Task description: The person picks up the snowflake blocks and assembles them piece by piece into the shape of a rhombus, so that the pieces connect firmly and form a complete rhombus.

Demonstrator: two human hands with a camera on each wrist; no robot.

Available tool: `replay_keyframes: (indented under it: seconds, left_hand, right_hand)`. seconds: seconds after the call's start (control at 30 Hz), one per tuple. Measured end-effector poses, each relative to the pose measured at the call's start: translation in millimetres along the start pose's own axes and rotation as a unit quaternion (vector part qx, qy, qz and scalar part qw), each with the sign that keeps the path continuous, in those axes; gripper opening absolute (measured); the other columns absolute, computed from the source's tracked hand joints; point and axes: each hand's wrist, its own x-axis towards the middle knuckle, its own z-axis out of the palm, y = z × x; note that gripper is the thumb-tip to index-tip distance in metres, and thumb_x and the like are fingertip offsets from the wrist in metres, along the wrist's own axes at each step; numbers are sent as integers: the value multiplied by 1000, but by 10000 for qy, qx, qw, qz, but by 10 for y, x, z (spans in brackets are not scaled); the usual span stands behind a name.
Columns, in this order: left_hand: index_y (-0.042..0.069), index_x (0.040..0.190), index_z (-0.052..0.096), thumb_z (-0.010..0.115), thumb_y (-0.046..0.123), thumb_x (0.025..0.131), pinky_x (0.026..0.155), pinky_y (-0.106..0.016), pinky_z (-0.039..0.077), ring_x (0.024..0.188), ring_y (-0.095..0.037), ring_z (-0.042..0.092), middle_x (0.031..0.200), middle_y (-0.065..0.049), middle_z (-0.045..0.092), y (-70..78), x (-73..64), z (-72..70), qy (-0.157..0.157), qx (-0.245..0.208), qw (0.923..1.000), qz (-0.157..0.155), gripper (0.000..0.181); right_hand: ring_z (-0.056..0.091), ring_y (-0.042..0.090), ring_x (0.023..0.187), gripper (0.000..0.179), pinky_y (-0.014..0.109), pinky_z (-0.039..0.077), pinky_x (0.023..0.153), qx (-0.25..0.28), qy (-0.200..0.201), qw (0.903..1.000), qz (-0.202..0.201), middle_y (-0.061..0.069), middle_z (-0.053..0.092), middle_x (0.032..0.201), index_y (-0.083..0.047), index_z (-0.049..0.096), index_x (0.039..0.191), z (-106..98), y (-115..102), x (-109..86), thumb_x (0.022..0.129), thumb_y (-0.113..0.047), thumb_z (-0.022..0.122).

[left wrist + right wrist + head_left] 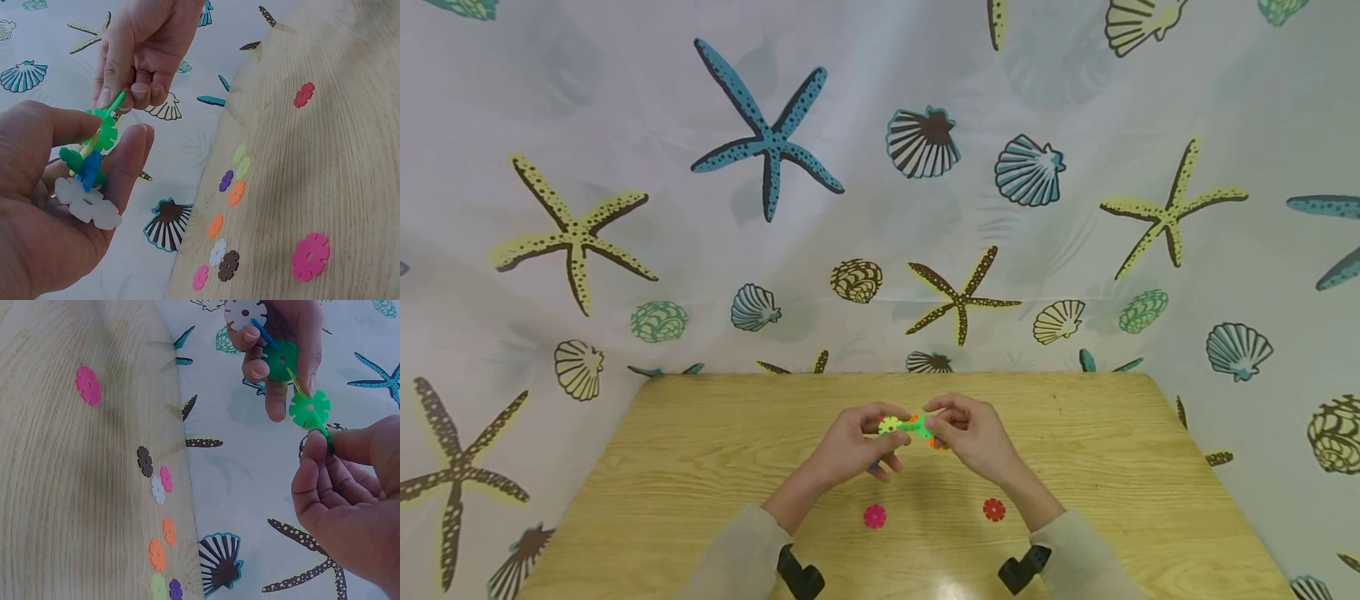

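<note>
My left hand [850,437] holds a chain of interlocking plastic flower discs above the table. In the left wrist view, a white disc [87,206] sits at the palm end, followed by a blue disc [92,170] and a darker green disc [72,160]. A yellow disc, seen edge-on, leads to a bright green disc [310,407] in the right wrist view. My right hand [973,429] pinches another green disc [329,440] between thumb and index finger at the chain's far end. That disc stands edge-on against the bright green one, their edges meeting at the slots.
On the wooden table [715,467], a pink disc [875,517] and a red disc [994,510] lie nearer me. Farther back, several loose discs lie in a row, including brown [229,265], orange [215,226] and purple [226,181]. A shell-patterned curtain [865,225] surrounds the table.
</note>
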Motion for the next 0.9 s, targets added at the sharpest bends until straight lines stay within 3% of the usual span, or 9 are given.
replay_keyframes:
  seconds: [0.13,0.23,0.4,0.53,0.77,0.9]
  left_hand:
    - [5,137,66,68,18,104,62,-39,66,78,-23,79,120,-26,72,-13,20,8,-78,5,9999,-90,35]
    - [4,138,65,68,20,105,61,-42,66,79,-28,79,120,-26,73,-26,26,17,-95,44,9999,-97,36]
    - [4,138,65,68,22,105,61,-41,66,77,-29,78,117,-24,73,-47,16,13,121,58,9998,-178,38]
    - [1,140,63,68,21,105,59,-38,65,74,-27,77,114,-25,74,-51,2,-21,280,57,9995,-142,40]
    - [-1,142,60,67,19,106,63,-44,66,72,-21,76,109,-19,75,-71,-8,-93,221,-59,9997,-90,43]
    - [-1,142,60,66,19,106,61,-40,65,71,-18,76,107,-17,75,-93,1,-99,212,-64,9997,-101,42]
  right_hand:
    - [70,13,72,23,26,59,71,221,-96,9996,123,14,75,86,6,64,119,26,2,-4,103,-11,68]
    - [70,12,72,19,25,59,71,272,-130,9994,143,8,75,84,3,65,114,47,13,-6,105,-13,67]
    - [69,16,73,22,27,58,68,12,-52,9999,95,16,76,90,0,67,115,3,81,-43,108,-21,62]
    - [69,24,76,26,27,55,65,-270,-19,9990,369,18,76,98,-1,68,120,-92,189,-131,107,-23,64]
    - [70,28,81,29,35,62,72,-483,-128,9974,512,18,74,105,5,67,122,-269,444,-335,104,-18,69]
    - [70,28,86,33,31,62,71,-682,-171,9954,651,16,74,105,7,68,122,-343,572,-429,102,-19,71]
